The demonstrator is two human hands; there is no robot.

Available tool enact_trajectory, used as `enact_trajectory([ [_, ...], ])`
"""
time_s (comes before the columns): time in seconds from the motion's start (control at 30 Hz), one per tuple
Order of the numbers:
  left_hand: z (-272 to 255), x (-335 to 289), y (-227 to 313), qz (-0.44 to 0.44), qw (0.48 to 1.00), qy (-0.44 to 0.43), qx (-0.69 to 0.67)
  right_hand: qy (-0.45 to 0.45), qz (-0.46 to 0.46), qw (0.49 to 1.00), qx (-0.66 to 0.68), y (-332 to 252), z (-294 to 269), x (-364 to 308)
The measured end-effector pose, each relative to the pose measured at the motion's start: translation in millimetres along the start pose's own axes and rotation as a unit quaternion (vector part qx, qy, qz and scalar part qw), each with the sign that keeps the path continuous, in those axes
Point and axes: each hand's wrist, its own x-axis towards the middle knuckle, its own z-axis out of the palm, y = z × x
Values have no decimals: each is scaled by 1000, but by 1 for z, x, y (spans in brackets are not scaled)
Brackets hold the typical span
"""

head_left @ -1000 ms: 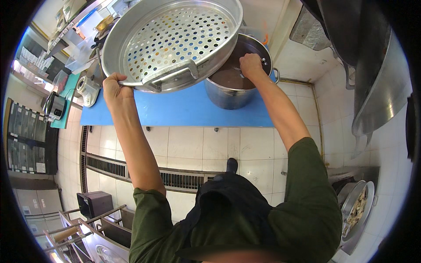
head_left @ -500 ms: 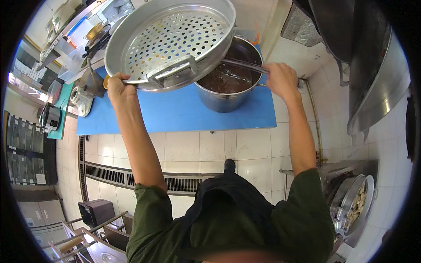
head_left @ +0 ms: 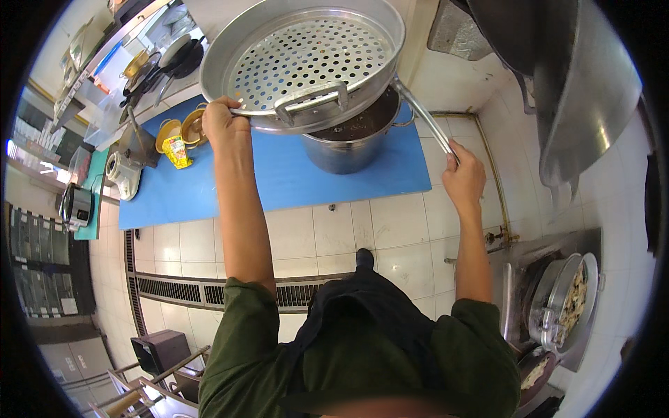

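Note:
A wide round aluminium steamer tray (head_left: 369,101), its base full of holes, is held up tilted above the blue table. My left hand (head_left: 226,129) is closed on its near-left rim. In my right hand (head_left: 465,175) is the end of a long metal-handled utensil (head_left: 425,118) that looks like tongs. It slants up to the tray's right side, and its far end is hidden there. Below the tray stands a steel pot (head_left: 341,157) of dark brown liquid, partly covered from view by the tray.
The blue table (head_left: 265,184) also carries golden bowls (head_left: 168,132), a yellow packet (head_left: 177,153) and a white appliance (head_left: 124,175) at left. Pans of food (head_left: 575,303) sit on a metal stand at right. Large dark woks (head_left: 585,104) hang at upper right.
The tray has shifted right, uncovering the bowls and packet. My right hand has moved down and slightly right, and the utensil has come out of the pot's liquid into a steeper slant.

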Motion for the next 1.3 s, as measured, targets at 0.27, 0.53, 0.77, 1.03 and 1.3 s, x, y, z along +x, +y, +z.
enact_trajectory([
  [0.27,7,-22,-67,17,999,-7,35,-31,443,831,336,60,-84,-145],
  [0.53,-44,-2,-107,265,882,-197,338,126,540,771,312,77,-193,-307],
  [0.77,-59,67,-101,306,723,-205,584,314,536,694,363,53,-295,-422],
  [1.03,-46,95,-98,16,930,-139,340,488,536,653,222,41,-393,-530],
  [1.3,-44,-122,-72,284,753,28,593,569,498,651,61,115,-480,-601],
])
